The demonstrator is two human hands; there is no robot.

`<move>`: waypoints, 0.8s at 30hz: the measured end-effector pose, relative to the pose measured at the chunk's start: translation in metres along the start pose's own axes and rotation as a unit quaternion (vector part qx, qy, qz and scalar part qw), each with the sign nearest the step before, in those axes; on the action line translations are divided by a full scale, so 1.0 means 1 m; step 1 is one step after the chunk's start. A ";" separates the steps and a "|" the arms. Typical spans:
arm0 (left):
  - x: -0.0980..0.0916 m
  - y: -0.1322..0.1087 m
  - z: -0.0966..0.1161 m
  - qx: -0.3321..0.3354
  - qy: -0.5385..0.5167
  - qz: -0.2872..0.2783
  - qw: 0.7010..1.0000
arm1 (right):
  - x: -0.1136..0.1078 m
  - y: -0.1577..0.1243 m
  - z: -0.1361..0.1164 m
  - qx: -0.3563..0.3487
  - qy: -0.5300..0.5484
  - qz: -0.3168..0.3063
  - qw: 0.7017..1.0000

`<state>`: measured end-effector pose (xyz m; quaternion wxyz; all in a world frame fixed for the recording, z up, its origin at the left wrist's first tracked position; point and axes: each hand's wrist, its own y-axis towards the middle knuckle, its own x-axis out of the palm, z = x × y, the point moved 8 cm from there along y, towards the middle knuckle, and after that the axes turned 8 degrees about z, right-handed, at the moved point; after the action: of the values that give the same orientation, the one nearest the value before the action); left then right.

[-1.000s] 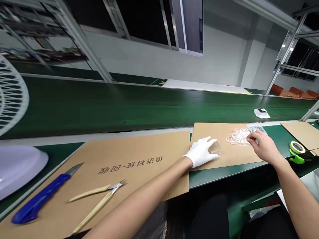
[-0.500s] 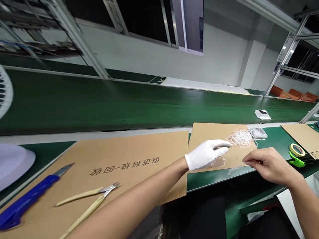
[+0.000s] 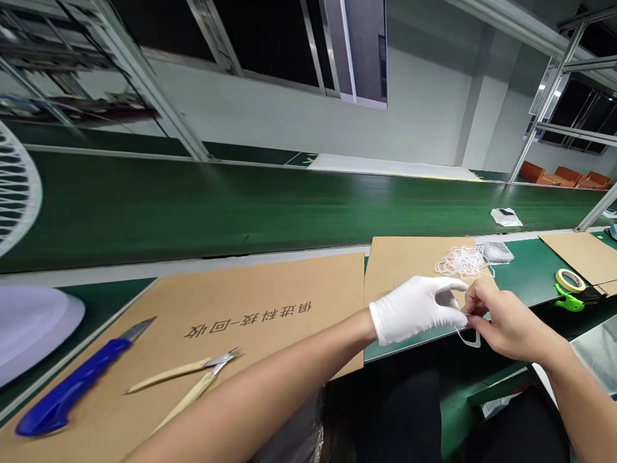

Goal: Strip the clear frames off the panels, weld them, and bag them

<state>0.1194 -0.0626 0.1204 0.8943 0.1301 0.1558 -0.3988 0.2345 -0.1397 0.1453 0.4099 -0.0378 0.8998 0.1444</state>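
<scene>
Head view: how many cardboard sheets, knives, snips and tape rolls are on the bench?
Cardboard sheets: 3
Knives: 1
Snips: 1
Tape rolls: 1
Total: 6

Gloved left hand (image 3: pixel 414 310), fingers curled, bare right hand (image 3: pixel 506 328), fingertips drawn together (almost touching the glove), both hands close in front of the body, bare left forearm (image 3: pixel 250 392) and right forearm (image 3: pixel 583 392) angling in from below, wrists gently bent
</scene>
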 end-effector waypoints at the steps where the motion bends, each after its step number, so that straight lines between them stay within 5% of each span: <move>1: 0.000 0.000 0.001 -0.008 0.013 0.012 1.000 | 0.001 0.000 0.001 0.009 0.002 0.002 1.000; 9: -0.010 -0.010 -0.008 -0.008 0.037 0.082 0.996 | 0.023 -0.007 0.036 0.068 0.128 0.018 0.989; 16: -0.037 -0.035 -0.060 -0.107 0.042 0.185 0.976 | 0.064 0.002 0.099 0.156 0.197 0.057 0.966; 24: -0.069 -0.035 -0.111 -0.159 0.033 0.245 0.956 | 0.088 0.055 0.114 0.157 0.237 0.093 0.954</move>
<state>0.0302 0.0011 0.0412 0.9682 0.0336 0.2094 -0.1327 0.2490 -0.0493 0.0214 0.1701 0.0771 0.9821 0.0259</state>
